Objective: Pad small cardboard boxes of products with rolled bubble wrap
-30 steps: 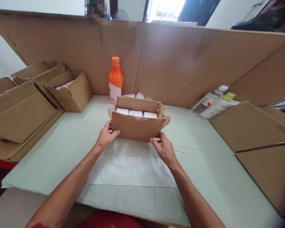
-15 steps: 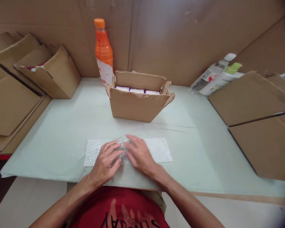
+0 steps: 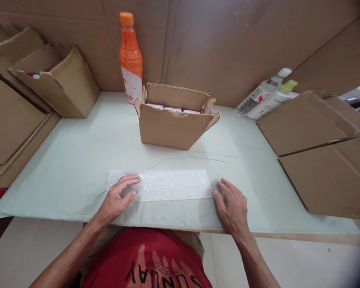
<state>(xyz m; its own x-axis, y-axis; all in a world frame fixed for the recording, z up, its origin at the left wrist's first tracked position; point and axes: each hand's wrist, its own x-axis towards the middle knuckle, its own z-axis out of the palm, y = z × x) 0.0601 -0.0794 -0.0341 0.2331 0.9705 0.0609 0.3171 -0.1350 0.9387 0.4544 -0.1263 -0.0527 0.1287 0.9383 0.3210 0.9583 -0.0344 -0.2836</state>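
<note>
A strip of bubble wrap (image 3: 174,185) lies flat on the pale green table cover (image 3: 87,160) in front of me. My left hand (image 3: 120,196) rests over its left end, fingers and thumb apart, with nothing gripped. Just off the right end is my right hand (image 3: 231,202), its fingers loosely spread and the thumb close to the strip's edge; it holds nothing. Beyond the strip stands an open cardboard box (image 3: 168,128), and the white and purple tops of several packs (image 3: 172,109) show inside.
An orange bottle (image 3: 130,60) stands behind the box. Cardboard boxes (image 3: 69,88) line the left side, and more boxes (image 3: 330,172) stand at the right. A clear bottle (image 3: 262,92) and a white bottle with a green cap (image 3: 277,100) lean at the back right.
My hands have moved apart from the middle of the bubble wrap, the left to its left end and the right past its right end. The view has shifted slightly.
</note>
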